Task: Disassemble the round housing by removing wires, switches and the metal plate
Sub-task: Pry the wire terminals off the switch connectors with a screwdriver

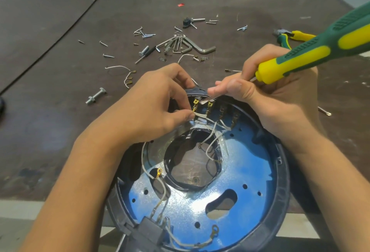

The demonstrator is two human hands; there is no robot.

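At the far rim of the round housing, which sits open side up on the table, the left hand pinches a white wire between thumb and forefinger. The pinch is just beside the leftmost brass terminal. Across from it, the right hand is curled round the screwdriver at the neck of its green-and-yellow handle. The blade lies over the tops of the terminals and points left toward that pinch. The terminal's long axis seems to run from the rim wall back toward the person, and the wire trails on to the hole in the blue metal plate. I'd judge the pull comes straight back along that line, and the left hand is the nearer one. No brand or writing is readable.
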